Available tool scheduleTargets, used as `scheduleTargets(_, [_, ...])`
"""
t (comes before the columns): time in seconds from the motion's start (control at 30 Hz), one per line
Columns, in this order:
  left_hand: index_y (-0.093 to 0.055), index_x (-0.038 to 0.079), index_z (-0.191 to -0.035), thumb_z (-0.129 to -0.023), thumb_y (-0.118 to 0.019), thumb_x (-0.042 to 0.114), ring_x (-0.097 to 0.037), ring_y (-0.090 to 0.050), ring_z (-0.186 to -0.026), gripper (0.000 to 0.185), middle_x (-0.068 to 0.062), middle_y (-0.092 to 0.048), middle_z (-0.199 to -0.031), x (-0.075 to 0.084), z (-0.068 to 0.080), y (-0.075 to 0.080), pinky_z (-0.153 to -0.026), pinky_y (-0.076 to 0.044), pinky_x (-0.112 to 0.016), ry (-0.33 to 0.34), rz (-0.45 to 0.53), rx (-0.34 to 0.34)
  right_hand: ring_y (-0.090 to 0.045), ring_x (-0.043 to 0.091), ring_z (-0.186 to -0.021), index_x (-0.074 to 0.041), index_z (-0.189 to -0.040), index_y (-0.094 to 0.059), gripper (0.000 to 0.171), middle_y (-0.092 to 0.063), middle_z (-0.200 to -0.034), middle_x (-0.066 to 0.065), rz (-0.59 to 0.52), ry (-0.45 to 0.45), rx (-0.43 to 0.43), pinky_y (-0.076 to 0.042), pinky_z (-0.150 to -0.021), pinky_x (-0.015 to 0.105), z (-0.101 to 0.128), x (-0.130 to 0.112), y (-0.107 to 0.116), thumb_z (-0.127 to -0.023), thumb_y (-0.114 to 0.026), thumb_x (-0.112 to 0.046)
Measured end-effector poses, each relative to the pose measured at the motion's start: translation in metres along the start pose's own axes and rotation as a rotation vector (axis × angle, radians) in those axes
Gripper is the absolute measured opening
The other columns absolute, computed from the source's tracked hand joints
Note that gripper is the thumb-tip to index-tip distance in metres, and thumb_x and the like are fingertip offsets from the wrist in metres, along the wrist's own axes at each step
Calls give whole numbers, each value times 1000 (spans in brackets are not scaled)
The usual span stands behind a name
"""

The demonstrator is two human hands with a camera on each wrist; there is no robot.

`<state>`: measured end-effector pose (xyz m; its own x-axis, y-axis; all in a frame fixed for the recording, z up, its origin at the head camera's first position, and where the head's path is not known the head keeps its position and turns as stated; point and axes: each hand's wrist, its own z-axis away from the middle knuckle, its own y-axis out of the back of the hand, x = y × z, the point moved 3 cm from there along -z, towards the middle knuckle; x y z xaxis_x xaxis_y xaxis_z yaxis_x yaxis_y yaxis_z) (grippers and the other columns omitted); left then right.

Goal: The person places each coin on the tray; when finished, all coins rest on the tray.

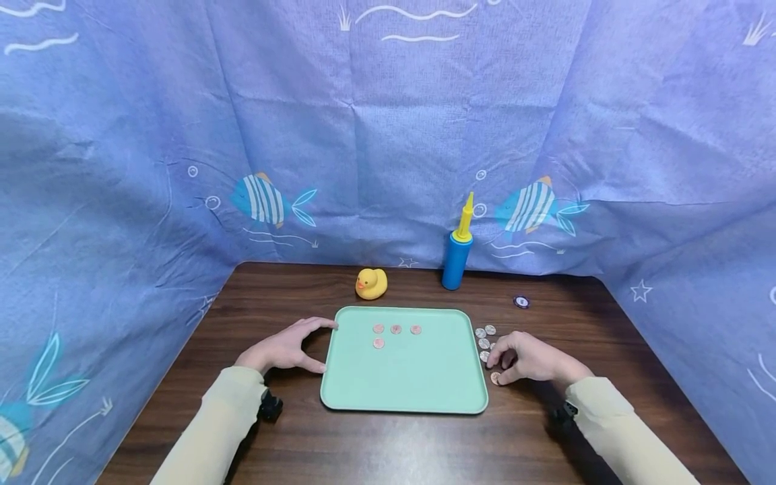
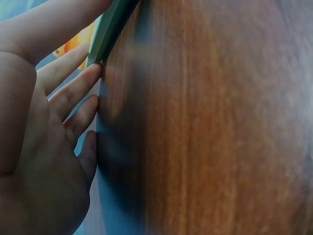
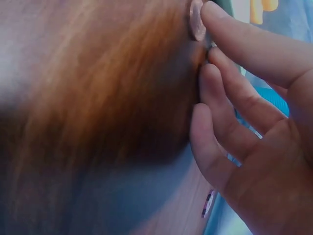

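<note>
A mint-green tray [image 1: 403, 387] lies on the table with several copper coins [image 1: 396, 329] on it, three in a row and one below. My left hand [image 1: 287, 347] rests at the tray's left edge, fingers and thumb spread along the rim. To the right of the tray, my right hand [image 1: 524, 357] is low over the table, fingers bent downward. Its thumb touches a copper coin [image 3: 197, 20] that lies on the wood. Several silver coins [image 1: 483, 343] sit between the tray and this hand, some partly hidden behind the fingers.
Behind the tray sits a yellow rubber duck [image 1: 371, 284]. A blue hand pump [image 1: 457, 259] with a yellow nozzle stands at the back, and a dark poker chip [image 1: 521, 302] lies at the right. Blue fish-patterned cloth [image 1: 400, 155] hangs around the dark wooden table [image 1: 400, 451].
</note>
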<state>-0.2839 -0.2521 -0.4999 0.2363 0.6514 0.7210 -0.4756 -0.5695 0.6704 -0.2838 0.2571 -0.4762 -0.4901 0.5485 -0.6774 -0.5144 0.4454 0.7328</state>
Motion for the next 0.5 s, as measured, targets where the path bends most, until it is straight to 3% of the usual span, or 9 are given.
scheduleTargets(0.5, [-48, 25, -157, -82, -92, 43, -37, -26, -155, 89, -8, -38, -165, 1, 0, 0, -118, -29, -66, 11, -6, 3, -61, 6, -75, -17, -97, -77, 6, -68, -84, -8, -20, -35, 38, -52, -68, 24, 2, 11, -9, -93, -82, -16])
